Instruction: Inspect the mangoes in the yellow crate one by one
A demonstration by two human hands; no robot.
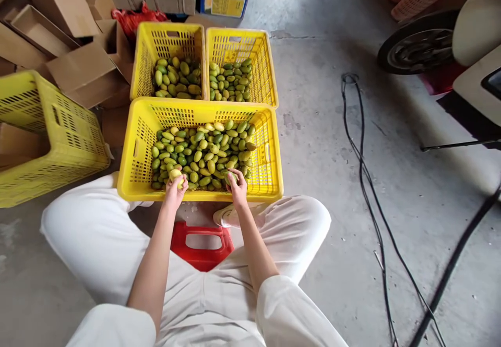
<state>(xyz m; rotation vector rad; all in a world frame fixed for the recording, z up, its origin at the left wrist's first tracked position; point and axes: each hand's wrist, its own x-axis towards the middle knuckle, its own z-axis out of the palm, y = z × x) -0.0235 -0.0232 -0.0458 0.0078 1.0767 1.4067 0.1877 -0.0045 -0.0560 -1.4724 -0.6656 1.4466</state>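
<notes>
In front of me a large yellow crate holds a heap of small oval fruits, green to yellow and smooth-skinned. Over its near left part, my left hand is closed around a yellow oval fruit, with what looks like another one beside it. My right hand, at the near right of the heap, has its fingers curled round a green oval fruit, partly covered by the fingers.
Behind stand two smaller yellow crates, the left one and the right one, both with similar fruits. Cardboard boxes and another yellow crate are at left. A red stool is beneath me. Black cables and a vehicle wheel are at right.
</notes>
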